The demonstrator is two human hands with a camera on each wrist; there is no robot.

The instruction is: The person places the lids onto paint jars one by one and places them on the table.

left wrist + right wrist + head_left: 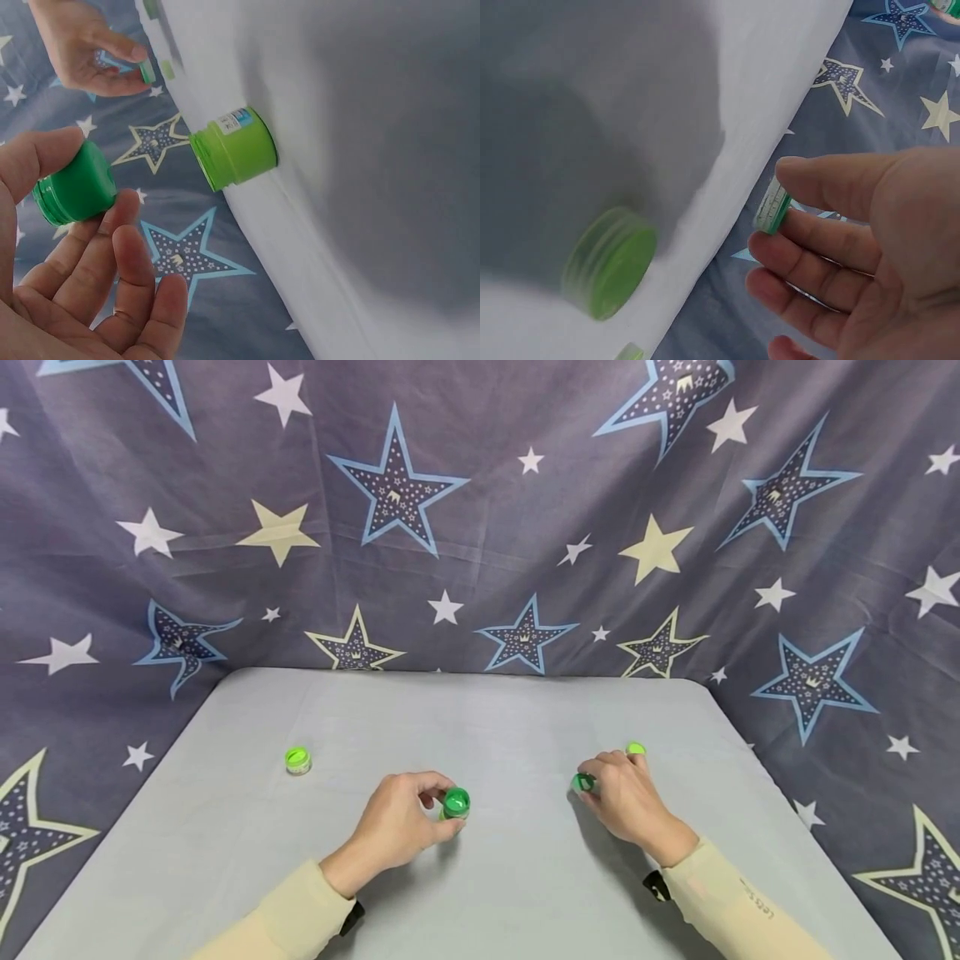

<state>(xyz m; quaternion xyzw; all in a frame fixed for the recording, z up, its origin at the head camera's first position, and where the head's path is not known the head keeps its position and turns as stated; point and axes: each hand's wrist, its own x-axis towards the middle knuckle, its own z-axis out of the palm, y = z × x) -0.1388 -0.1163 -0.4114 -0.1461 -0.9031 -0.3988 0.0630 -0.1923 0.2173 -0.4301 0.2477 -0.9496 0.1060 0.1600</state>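
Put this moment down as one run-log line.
left hand: holds open green jar | right hand: pinches green lid | table: lidless light-green jar; light-green lid near right hand

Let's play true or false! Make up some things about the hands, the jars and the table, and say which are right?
1. The left hand holds a green jar. True.
2. The right hand holds a spoon. False: it holds a green lid.
3. A lime jar stands on the table. True.
4. The table is bright red. False: it is pale grey.
5. The cloth behind the table has stars. True.
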